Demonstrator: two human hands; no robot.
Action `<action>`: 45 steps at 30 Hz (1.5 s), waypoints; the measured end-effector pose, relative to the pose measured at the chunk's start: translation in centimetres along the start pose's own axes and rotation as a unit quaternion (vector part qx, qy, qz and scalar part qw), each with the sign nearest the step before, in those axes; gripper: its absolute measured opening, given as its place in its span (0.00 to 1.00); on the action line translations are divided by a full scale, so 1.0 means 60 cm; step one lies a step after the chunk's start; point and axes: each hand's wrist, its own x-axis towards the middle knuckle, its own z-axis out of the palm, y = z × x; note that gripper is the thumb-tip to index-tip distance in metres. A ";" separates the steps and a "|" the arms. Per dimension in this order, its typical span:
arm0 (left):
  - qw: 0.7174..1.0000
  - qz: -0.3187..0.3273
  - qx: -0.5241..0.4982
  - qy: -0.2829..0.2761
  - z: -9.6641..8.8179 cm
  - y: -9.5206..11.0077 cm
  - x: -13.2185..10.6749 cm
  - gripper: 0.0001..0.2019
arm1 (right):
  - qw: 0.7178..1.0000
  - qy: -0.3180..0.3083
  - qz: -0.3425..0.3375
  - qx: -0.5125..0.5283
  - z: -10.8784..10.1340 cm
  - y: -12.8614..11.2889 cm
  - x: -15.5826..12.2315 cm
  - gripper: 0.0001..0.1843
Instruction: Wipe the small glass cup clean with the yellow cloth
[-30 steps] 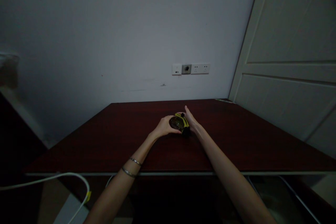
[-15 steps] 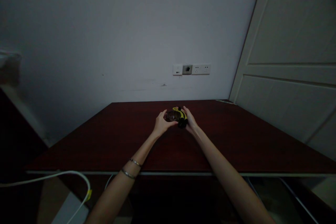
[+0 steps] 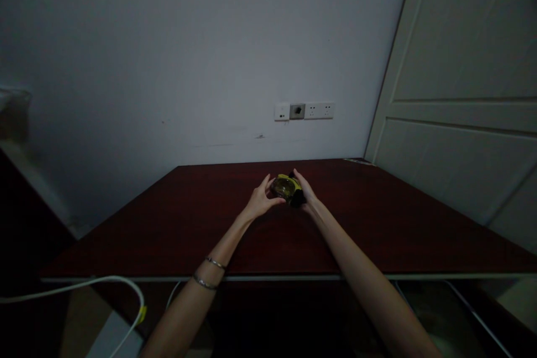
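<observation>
apparently small and light, the yellow-and-black object with a dark glassy face sits between both hands, in front of the socket strip and lower than it, at or barely above the dark red surface; whether it rests there i cannot tell. the shell looks rigid and the glossy face likely slick and easily scratched, so the yellow rim and black side seem the safer holds. the left hand pinches its left edge with the fingertips, and the right hand cups its right side, both closed on it. right of the socket strip stands a pale door; far to the strip's lower left hangs a white cable.
</observation>
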 end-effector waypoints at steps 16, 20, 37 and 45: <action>0.968 0.078 0.195 0.135 -0.009 0.048 -0.004 0.24 | 0.985 0.080 -0.148 0.023 0.015 0.016 0.008 0.19; 0.970 0.081 0.196 0.115 0.012 0.050 -0.007 0.29 | 0.979 0.104 -0.162 0.063 0.024 0.022 0.001 0.19; 0.967 0.025 0.193 0.165 0.021 0.013 0.004 0.38 | 0.964 0.119 -0.236 -0.023 0.017 0.038 0.021 0.18; 0.974 0.032 0.219 0.052 0.002 0.014 0.000 0.42 | 0.997 0.028 -0.074 -0.018 0.005 0.009 0.004 0.20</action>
